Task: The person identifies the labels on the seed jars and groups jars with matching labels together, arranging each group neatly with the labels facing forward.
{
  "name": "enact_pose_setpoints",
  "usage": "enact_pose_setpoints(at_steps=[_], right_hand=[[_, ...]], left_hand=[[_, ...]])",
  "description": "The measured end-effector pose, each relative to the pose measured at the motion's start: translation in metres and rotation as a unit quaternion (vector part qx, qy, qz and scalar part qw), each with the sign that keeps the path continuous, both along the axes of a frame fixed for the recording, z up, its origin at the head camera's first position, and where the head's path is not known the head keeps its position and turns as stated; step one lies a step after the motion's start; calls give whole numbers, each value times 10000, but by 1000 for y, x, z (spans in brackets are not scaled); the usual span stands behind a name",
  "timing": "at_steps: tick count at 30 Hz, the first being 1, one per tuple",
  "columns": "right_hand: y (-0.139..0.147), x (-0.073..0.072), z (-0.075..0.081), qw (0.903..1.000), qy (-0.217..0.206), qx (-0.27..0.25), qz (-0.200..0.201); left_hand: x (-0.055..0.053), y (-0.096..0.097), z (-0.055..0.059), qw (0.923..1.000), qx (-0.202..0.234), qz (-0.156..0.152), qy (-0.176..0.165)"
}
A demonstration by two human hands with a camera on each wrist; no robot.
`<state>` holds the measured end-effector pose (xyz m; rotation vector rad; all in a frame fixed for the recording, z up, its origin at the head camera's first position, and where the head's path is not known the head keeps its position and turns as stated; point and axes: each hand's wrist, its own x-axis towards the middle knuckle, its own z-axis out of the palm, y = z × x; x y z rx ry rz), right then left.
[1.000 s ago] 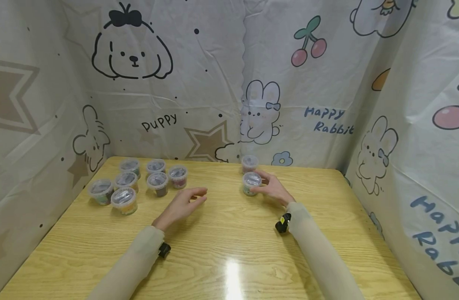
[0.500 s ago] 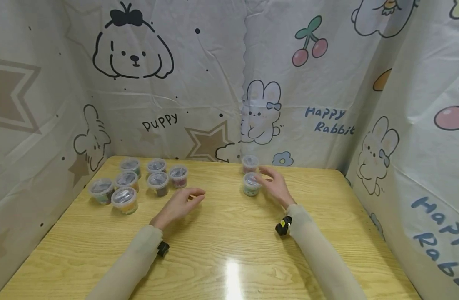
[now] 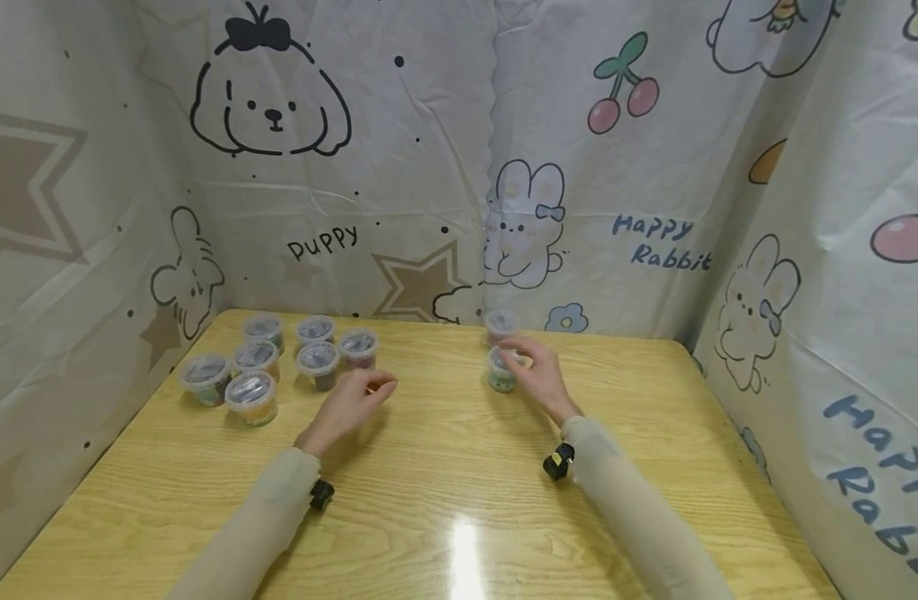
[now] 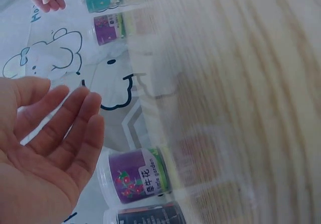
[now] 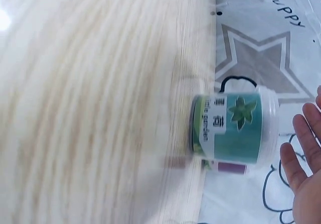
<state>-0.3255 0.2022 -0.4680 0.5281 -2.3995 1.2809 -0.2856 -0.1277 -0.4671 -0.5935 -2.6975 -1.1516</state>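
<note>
A small lidded plastic cup with a teal leaf label (image 3: pixel 501 381) stands upright on the right part of the table. Just behind it is a purple-labelled cup (image 3: pixel 501 323). My right hand (image 3: pixel 543 382) hovers over the right side of the teal cup. In the right wrist view its fingers (image 5: pixel 307 128) are loosely extended, apart from the cup's lid (image 5: pixel 270 126). My left hand (image 3: pixel 345 410) holds nothing; its fingers (image 4: pixel 90 143) are relaxed and slightly bent. Nearest to it stands another purple-labelled cup (image 4: pixel 131 176), beside a dark-labelled one (image 4: pixel 150 215).
Several similar lidded cups stand at the table's back left, among them a yellow one (image 3: pixel 252 398) in front and a green-and-dark one (image 3: pixel 207 380) at the far left. Printed fabric (image 3: pixel 421 167) hangs behind and along both sides of the wooden table (image 3: pixel 444 475).
My right hand has let go of the teal cup, drawn back, then moved left again over its lid. My left hand has shifted slightly left. The cups stay in place.
</note>
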Motion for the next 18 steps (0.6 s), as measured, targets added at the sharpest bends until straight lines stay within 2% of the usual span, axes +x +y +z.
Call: enact_pose_setpoints(at_steps=[9, 11, 17, 18], right_hand=[[-18, 11, -5, 9987, 326, 27, 403], [-24, 18, -2, 9983, 241, -35, 530], [-38, 24, -9, 9957, -40, -123, 918], [-39, 21, -15, 9951, -34, -109, 979]], left_hand=[[-2, -13, 0, 9957, 273, 878, 122], [-4, -17, -1, 9934, 351, 1080, 170], [-9, -31, 0, 9860, 273, 1621, 286], [-9, -34, 0, 9848, 235, 1696, 288]])
